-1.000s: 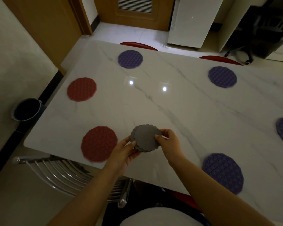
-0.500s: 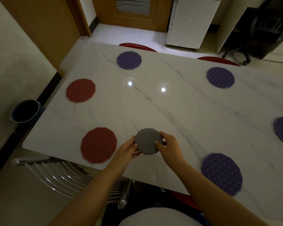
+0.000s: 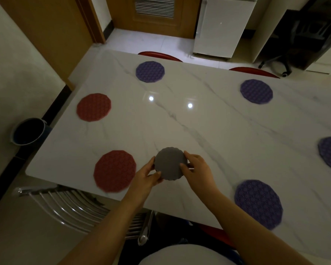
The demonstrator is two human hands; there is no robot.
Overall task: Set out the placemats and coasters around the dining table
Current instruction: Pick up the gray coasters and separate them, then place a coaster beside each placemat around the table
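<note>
Holding a stack of grey scalloped round coasters [image 3: 170, 163] just above the near part of the white marble counter [image 3: 208, 131], the person has a risk in hand: peeling off the top one could drag its neighbours along, so several slide out together or the pile skews and drops near the edge. The left hand [image 3: 145, 175] cups the stack's left rim, thumb across the near edge; the right hand [image 3: 196, 169] pinches the right rim, thumb on top. Both are clamped on the stack, fingers partly curled. It sits between the near red patterned round placemat [image 3: 115, 171] and the near purple patterned round placemat [image 3: 258, 203], touching neither. How many coasters it holds I cannot tell.
</note>
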